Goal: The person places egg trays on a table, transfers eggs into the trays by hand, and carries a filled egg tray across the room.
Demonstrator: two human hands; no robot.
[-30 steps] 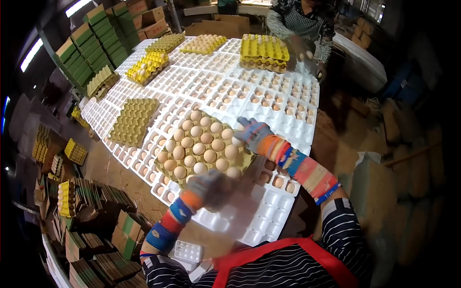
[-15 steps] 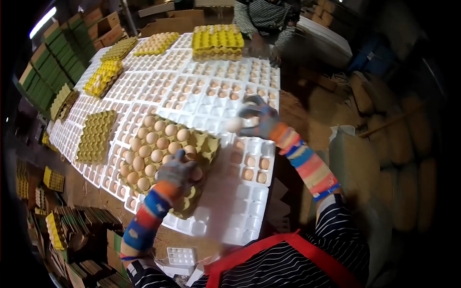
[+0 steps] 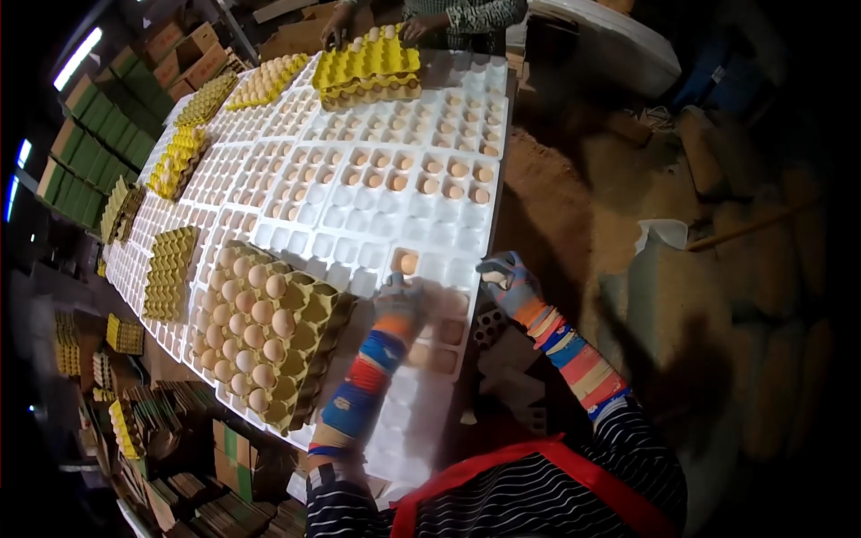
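My left hand (image 3: 401, 300), in a grey glove with a striped sleeve, reaches over a white foam tray (image 3: 466, 260) with square cells. Just beyond its fingers an egg (image 3: 405, 261) sits in a cell. The fingers are blurred, and what they hold, if anything, is hidden. At the tray's right edge, my gloved right hand (image 3: 511, 282) has its fingers curled; I cannot make out anything inside. Left of my left hand, a stack of pulp egg trays (image 3: 327, 309) bears many eggs (image 3: 260, 311) on top, with bare cups along its right and near sides.
More foam trays (image 3: 336, 193) with eggs cover the table. Yellow egg trays (image 3: 368, 67) stand at the far end, by another person's hands (image 3: 421, 29). A pulp tray stack (image 3: 170, 273) lies left. Green cartons (image 3: 85, 170) are piled behind; flattened cardboard (image 3: 193, 498) lies lower left.
My left hand has moved right, from the pulp tray to the foam tray. My right hand has come down to the tray's edge. The other person's hands are now at the yellow trays.
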